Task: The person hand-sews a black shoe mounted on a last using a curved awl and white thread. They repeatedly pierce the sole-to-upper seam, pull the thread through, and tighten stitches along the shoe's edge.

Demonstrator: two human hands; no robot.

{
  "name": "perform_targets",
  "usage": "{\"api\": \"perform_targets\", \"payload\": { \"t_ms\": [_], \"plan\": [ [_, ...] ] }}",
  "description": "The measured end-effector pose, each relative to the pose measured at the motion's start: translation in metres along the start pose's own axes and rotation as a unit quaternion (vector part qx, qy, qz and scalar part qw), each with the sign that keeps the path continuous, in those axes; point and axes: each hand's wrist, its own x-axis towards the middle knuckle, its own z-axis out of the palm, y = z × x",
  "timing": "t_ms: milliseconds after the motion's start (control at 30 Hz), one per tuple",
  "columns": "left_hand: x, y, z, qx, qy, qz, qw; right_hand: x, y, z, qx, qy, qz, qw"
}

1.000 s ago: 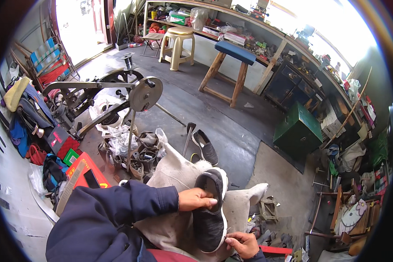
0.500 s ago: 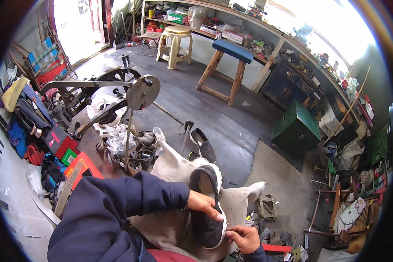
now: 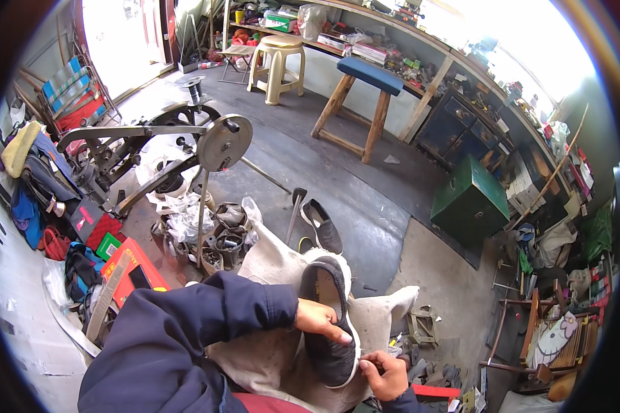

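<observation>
A dark slip-on shoe (image 3: 329, 354) with a white sole rests on the pale cloth (image 3: 269, 365) over my lap, toe toward me. My left hand (image 3: 322, 321) is closed around its side, thumb lying on the upper near the sole's edge. Beside the toe, at the right rim of the white sole, my right hand (image 3: 384, 375) is closed in a pinch. Whatever sits between those fingertips is too small to make out. A second dark slip-on shoe (image 3: 324, 227) lies on the floor beyond my lap, next to an upright metal post (image 3: 295, 212).
To the left stands a hand-cranked machine with a round wheel (image 3: 224, 143), with bagged pots and spools beneath it. A blue-topped wooden stool (image 3: 370, 76), a cream plastic stool (image 3: 277, 65) and a green box (image 3: 470, 199) stand farther off. Clutter and a wooden frame (image 3: 530, 337) lie right.
My right hand has shifted slightly upward and to the right along the sole's rim, still pinched. The held shoe has moved very little; my left grip is the same.
</observation>
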Motion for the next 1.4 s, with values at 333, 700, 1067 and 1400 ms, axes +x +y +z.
{"api": "perform_targets", "payload": {
  "t_ms": [333,700,1067,1400],
  "plan": [
    [0.009,-0.018,0.003,-0.062,-0.022,0.052,0.996,0.017,0.008,-0.007,0.080,-0.091,0.073,0.990],
    [0.014,-0.028,0.000,-0.129,-0.092,0.088,0.983,-0.009,0.026,-0.010,-0.254,0.010,0.005,0.967],
    [0.008,-0.026,0.007,-0.152,-0.001,0.102,0.983,-0.034,0.004,0.024,0.603,-0.064,0.050,0.794],
    [0.002,-0.028,0.003,-0.207,-0.021,0.058,0.976,-0.039,-0.006,0.033,0.531,0.194,-0.061,0.822]
  ]
}}
